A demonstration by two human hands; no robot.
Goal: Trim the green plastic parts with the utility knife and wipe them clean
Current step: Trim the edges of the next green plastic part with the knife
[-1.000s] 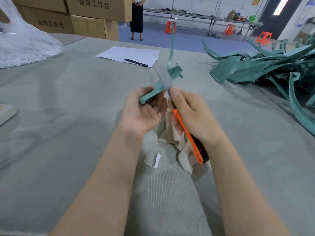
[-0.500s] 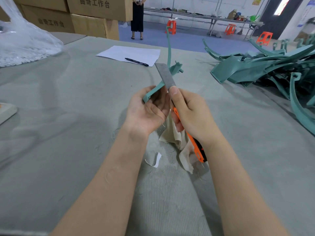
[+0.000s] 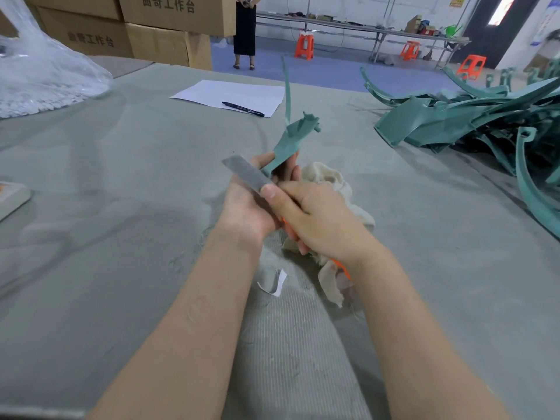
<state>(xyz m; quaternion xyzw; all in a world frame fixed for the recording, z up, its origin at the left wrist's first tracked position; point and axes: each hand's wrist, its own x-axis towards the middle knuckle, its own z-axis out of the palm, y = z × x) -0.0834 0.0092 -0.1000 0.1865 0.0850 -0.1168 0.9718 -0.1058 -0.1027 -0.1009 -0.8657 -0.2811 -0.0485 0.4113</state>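
the knife (image 3: 246,174) has swung left across the left hand (image 3: 247,209), whose fingers curl round the green part (image 3: 295,135); the right hand (image 3: 321,221) fingers clamp the knife.

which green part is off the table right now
The green part gripped by the left hand, its thin strip pointing up; all the others lie in a pile on the table at right.
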